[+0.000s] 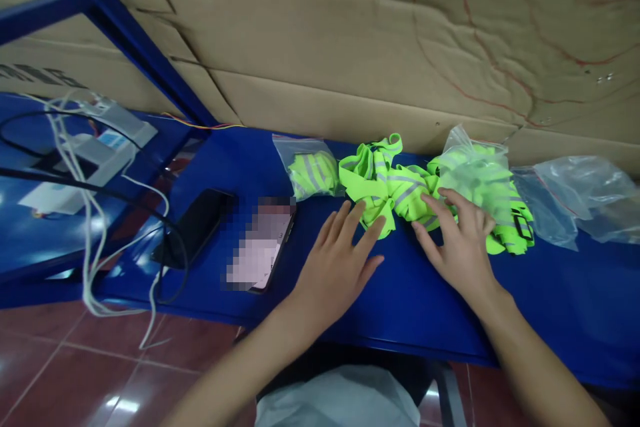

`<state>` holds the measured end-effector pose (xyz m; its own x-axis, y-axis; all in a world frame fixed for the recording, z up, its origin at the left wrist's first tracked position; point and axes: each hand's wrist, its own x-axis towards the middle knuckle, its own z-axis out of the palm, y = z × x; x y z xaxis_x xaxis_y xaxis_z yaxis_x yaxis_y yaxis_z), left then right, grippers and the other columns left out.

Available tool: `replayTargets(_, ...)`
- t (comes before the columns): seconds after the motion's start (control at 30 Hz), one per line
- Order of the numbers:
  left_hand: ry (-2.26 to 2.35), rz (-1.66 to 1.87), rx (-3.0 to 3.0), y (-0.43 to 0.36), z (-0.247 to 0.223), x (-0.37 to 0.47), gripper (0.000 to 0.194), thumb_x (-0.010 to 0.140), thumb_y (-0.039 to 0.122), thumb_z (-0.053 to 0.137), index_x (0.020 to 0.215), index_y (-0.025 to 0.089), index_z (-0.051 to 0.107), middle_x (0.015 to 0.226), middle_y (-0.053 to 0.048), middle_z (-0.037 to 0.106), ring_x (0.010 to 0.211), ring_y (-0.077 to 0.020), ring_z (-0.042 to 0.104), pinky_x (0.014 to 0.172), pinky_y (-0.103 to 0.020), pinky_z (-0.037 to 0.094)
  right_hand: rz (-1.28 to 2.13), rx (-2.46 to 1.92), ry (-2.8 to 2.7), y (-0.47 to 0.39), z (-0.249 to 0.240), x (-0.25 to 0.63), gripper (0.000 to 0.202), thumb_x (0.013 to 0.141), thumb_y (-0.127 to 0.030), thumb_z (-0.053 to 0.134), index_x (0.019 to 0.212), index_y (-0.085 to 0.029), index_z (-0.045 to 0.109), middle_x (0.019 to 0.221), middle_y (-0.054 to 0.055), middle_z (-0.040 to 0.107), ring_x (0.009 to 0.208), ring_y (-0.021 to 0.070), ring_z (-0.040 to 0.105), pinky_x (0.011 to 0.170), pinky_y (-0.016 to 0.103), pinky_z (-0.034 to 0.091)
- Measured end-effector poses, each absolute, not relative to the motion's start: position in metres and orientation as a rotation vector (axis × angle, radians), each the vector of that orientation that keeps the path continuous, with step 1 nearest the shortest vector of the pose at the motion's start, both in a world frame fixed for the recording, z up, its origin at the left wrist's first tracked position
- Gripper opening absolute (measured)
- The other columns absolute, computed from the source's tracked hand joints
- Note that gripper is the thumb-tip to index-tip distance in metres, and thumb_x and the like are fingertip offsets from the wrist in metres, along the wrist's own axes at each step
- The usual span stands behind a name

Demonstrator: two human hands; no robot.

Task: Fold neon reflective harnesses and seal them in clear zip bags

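Note:
On the blue table lies a loose heap of neon-green reflective straps [367, 177] with grey stripes. My left hand [337, 260] is at the heap's near left side, fingers spread, with nothing in it. To the right, my right hand [463, 247] has its thumb and fingers apart at the near edge of the straps; whether the fingertips touch them I cannot tell. A clear zip bag [463, 157] lies over more green straps, with a black buckle [523, 223] showing. Left of the heap sits a packed bag of folded straps [313, 170].
A phone with a lit, blurred screen [263, 243] and a dark phone [197, 227] lie left. Clear plastic bags [580, 193] are at the right. White cables [95, 247] and a power strip [113, 140] occupy the far left. Cardboard [325, 33] stands behind the blue table [400, 307].

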<state>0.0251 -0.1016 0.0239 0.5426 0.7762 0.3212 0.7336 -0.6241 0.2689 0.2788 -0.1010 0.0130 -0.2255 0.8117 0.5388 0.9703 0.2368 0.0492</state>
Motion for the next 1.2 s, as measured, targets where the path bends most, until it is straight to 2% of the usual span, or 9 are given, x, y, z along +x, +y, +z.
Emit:
replayTargets(0.13,1.612,0.786,2.612,-0.131,0.012,-0.033,0.060,0.101,0.032,0.063,0.157,0.031,0.041,0.154,-0.013,0.059,0.147,-0.0342,0.053,0.129,-0.064,0.026,-0.439,-1.627,-2.144,-0.104,0.014,0.274,0.041,0.102,-0.037,0.063,0.140,-0.023,0.056,0.144,0.015,0.056,0.120,0.0315,0.058,0.094,0.044,0.036)
replayTargets(0.4,1.903,0.523,2.410,-0.138,-0.002,-0.078,0.067,0.103,0.039,0.057,0.165,0.037,0.030,0.150,-0.013,0.064,0.157,-0.0466,0.034,0.120,-0.083,-0.014,-0.382,-1.603,-2.181,-0.102,0.010,0.270,0.036,0.103,-0.035,0.061,0.138,-0.025,0.057,0.144,0.015,0.058,0.125,0.0318,0.059,0.096,0.043,0.035)
replayTargets(0.47,1.906,0.607,2.408,-0.139,0.001,-0.072,0.069,0.102,0.039,0.057,0.165,0.039,0.029,0.154,-0.012,0.060,0.157,-0.0467,0.035,0.122,-0.082,-0.010,-0.361,-1.559,-2.205,-0.102,0.009,0.268,0.037,0.104,-0.033,0.061,0.140,-0.025,0.056,0.144,0.014,0.060,0.129,0.0311,0.059,0.099,0.044,0.035)
replayTargets(0.53,1.814,0.728,2.411,-0.142,0.003,-0.060,0.070,0.102,0.039,0.058,0.165,0.038,0.028,0.161,-0.013,0.052,0.156,-0.0439,0.038,0.127,-0.078,0.009,-0.319,-1.527,-2.252,-0.102,0.007,0.265,0.040,0.105,-0.031,0.059,0.144,-0.025,0.054,0.149,0.013,0.059,0.134,0.0307,0.057,0.105,0.046,0.033)
replayTargets(0.67,1.422,0.700,2.265,-0.144,0.001,-0.025,0.074,0.102,0.041,0.059,0.165,0.032,0.022,0.170,-0.016,0.037,0.154,-0.0314,0.045,0.119,-0.050,0.050,-0.228,-1.458,-2.394,-0.103,0.001,0.260,0.045,0.107,-0.024,0.054,0.151,-0.024,0.050,0.156,0.011,0.057,0.143,0.0291,0.052,0.112,0.049,0.029)
replayTargets(0.83,1.376,0.571,2.214,-0.117,0.000,0.020,0.089,0.099,0.043,0.064,0.168,0.027,0.010,0.174,-0.026,0.018,0.155,-0.0408,0.040,0.113,-0.058,0.052,-0.045,-1.351,-2.474,-0.105,-0.006,0.258,0.058,0.106,-0.016,0.049,0.162,-0.026,0.037,0.154,0.007,0.060,0.146,0.0275,0.049,0.116,0.051,0.027)
replayTargets(0.93,1.403,0.510,2.345,-0.090,0.003,0.037,0.097,0.089,0.033,0.079,0.166,0.029,0.020,0.174,-0.027,0.016,0.152,-0.0468,0.043,0.110,-0.063,0.051,0.084,-1.258,-2.527,-0.108,-0.005,0.258,0.063,0.104,-0.010,0.046,0.163,-0.028,0.035,0.153,0.006,0.061,0.149,0.0269,0.047,0.118,0.054,0.024)
replayTargets(1.07,1.432,0.577,2.406,-0.064,0.009,0.047,0.062,0.085,0.017,0.076,0.143,0.020,0.053,0.160,-0.024,0.039,0.139,-0.0434,0.056,0.108,-0.056,0.054,0.209,-1.186,-2.496,-0.108,0.000,0.259,0.047,0.106,-0.009,0.041,0.148,-0.028,0.053,0.143,0.004,0.067,0.141,0.0224,0.056,0.117,0.050,0.029)
replayTargets(1.2,1.378,0.943,2.191,-0.052,0.028,0.044,0.043,0.080,0.015,0.068,0.122,0.021,0.061,0.147,-0.015,0.051,0.128,-0.0322,0.064,0.103,-0.045,0.058,0.153,-1.402,-2.306,-0.099,0.000,0.269,0.032,0.108,-0.017,0.043,0.134,-0.024,0.060,0.134,0.007,0.072,0.123,0.0218,0.067,0.110,0.046,0.038)
